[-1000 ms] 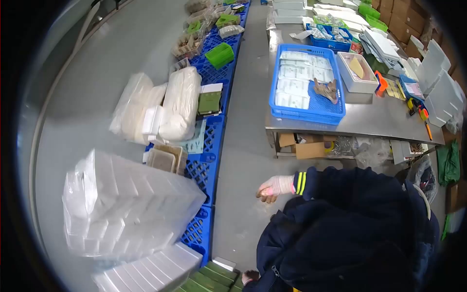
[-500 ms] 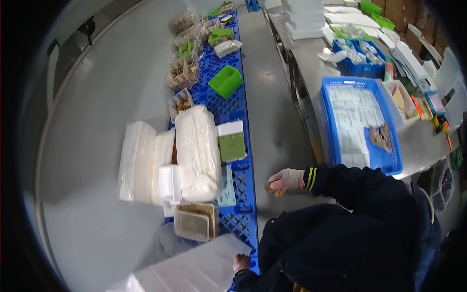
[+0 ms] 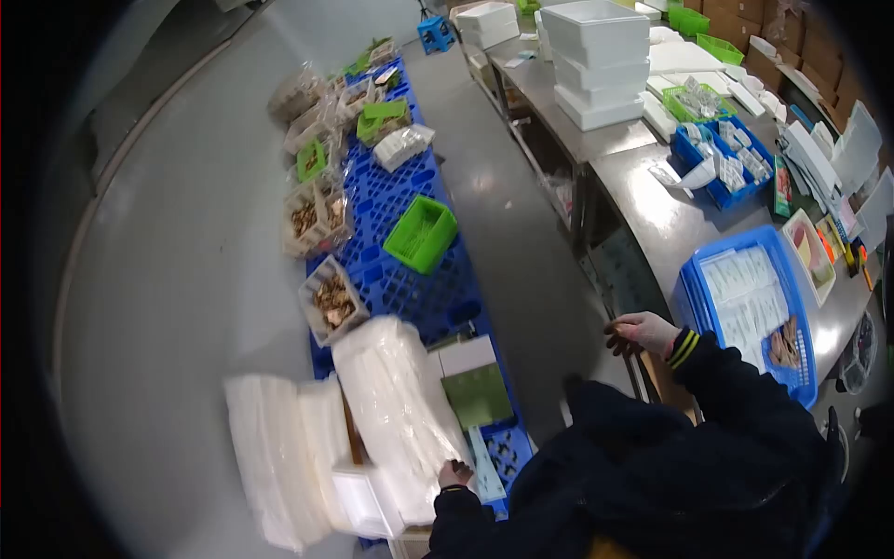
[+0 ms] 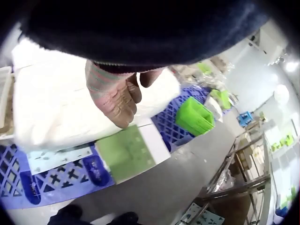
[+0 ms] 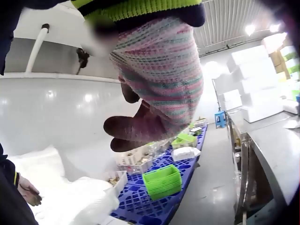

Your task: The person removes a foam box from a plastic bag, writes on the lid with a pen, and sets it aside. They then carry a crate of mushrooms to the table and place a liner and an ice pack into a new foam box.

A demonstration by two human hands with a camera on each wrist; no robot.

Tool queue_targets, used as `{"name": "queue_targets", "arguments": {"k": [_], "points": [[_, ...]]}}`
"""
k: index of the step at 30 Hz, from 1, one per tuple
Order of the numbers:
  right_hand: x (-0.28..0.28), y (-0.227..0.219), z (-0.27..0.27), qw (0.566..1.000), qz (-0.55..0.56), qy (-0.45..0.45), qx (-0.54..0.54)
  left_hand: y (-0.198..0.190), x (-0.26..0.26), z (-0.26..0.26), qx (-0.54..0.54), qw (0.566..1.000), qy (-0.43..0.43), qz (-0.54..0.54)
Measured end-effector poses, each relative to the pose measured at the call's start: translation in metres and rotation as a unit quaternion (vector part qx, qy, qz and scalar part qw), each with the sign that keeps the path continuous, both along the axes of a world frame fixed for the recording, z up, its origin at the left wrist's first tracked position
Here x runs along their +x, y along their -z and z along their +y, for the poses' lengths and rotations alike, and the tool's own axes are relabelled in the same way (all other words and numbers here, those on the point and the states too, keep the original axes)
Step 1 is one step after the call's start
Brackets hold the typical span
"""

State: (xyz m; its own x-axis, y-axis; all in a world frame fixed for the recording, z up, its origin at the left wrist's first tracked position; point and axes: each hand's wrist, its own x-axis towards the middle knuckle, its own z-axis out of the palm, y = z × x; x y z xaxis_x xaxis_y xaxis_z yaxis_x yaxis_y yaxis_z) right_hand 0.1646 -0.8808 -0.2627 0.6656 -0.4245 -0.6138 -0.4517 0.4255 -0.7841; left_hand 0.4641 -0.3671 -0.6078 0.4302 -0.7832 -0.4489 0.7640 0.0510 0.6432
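Note:
My left hand (image 3: 454, 475), in a knitted glove with dark-stained fingers, hangs loosely curled over the white plastic-wrapped bundles (image 3: 396, 410). In the left wrist view the same hand (image 4: 115, 96) overlaps the white bundle, its fingers pointing down towards a green box (image 4: 124, 154); nothing shows in its grasp. My right hand (image 3: 643, 334) hangs by the steel table's near edge, left of a blue crate (image 3: 691, 289) of white packets. Up close, the striped glove on the right hand (image 5: 159, 89) has relaxed, bent fingers with nothing between them.
Blue plastic pallets (image 3: 410, 177) run along the left, bearing green baskets (image 3: 421, 233) and tubs (image 3: 332, 300) of brown pieces. The steel table (image 3: 643, 210) on the right carries white foam boxes (image 3: 601, 56) and a smaller blue basket (image 3: 731, 191). A grey floor aisle (image 3: 503, 214) lies between them.
The view has moved forward along the aisle, and the stacked clear boxes at lower left have left the frame. My left hand has come beside the white bundles; both hands still hang loose.

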Motion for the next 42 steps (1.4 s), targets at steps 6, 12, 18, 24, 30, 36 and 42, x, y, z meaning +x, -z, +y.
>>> {"name": "queue_targets", "arguments": {"k": [6, 12, 18, 24, 30, 36, 42], "points": [[0.081, 0.031, -0.147, 1.000, -0.011, 0.004, -0.028, -0.044, 0.143, -0.270, 0.212, 0.969, -0.105, 0.070], [0.246, -0.007, -0.262, 0.996, -0.079, -0.042, 0.000, -0.092, 0.187, -0.402, 0.301, 0.949, -0.015, 0.097], [0.411, 0.030, -0.403, 0.984, -0.169, -0.061, 0.011, -0.035, 0.336, -0.473, 0.205, 0.962, -0.104, 0.148], [0.533, 0.007, -0.536, 0.991, -0.133, -0.013, 0.010, -0.037, 0.470, -0.638, 0.298, 0.944, -0.079, 0.115], [0.615, 0.033, -0.686, 0.983, -0.169, 0.061, 0.032, -0.066, 0.629, -0.872, 0.212, 0.977, 0.002, 0.034], [0.723, 0.039, -0.830, 0.989, -0.118, 0.070, 0.048, -0.071, 0.705, -1.009, 0.172, 0.981, 0.057, 0.069], [0.810, 0.013, -0.957, 0.990, -0.138, -0.002, 0.042, -0.086, 0.778, -1.062, 0.247, 0.964, -0.064, 0.077]]}}
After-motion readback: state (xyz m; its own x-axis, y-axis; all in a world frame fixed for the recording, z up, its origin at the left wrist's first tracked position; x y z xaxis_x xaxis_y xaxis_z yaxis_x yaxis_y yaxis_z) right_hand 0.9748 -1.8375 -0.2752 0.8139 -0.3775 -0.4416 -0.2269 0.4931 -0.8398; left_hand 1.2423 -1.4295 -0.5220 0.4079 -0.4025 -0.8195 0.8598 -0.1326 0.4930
